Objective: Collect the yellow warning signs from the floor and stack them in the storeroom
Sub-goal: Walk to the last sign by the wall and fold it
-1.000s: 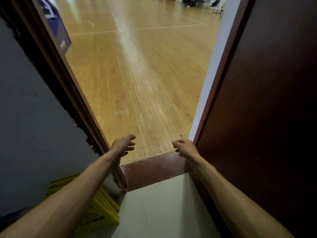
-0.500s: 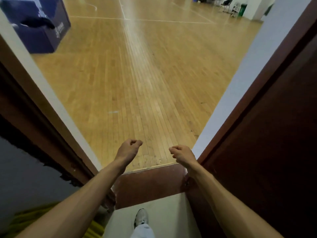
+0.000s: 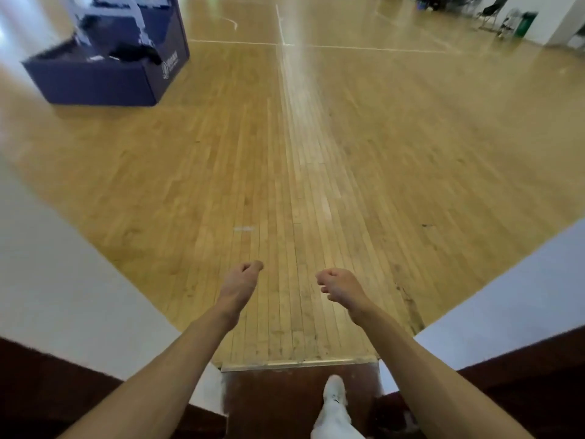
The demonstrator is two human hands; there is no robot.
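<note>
Where the yellow warning signs are cannot be told from this view. The 2 hands hold nothing. The left hand (image 3: 242,282) has its fingers curled in, with the thumb against them. The right hand (image 3: 340,286) is curled into a loose fist too. They reach out side by side, a little apart, over the wooden floor (image 3: 395,185).

Nearer than the wrists, a thin metal strip (image 3: 297,363) ends the wood. A dark red-brown sill (image 3: 272,403) lies nearer still. A white shoe (image 3: 334,388) shows over that sill, under the right arm. A white wall (image 3: 63,280) stands outside the left arm. Another white wall (image 3: 506,296) stands outside the right arm.

Far ahead of the left hand sits a big dark blue box (image 3: 95,80). Far ahead of the right hand are a dark chair (image 3: 490,9) and a green bin (image 3: 525,23).
</note>
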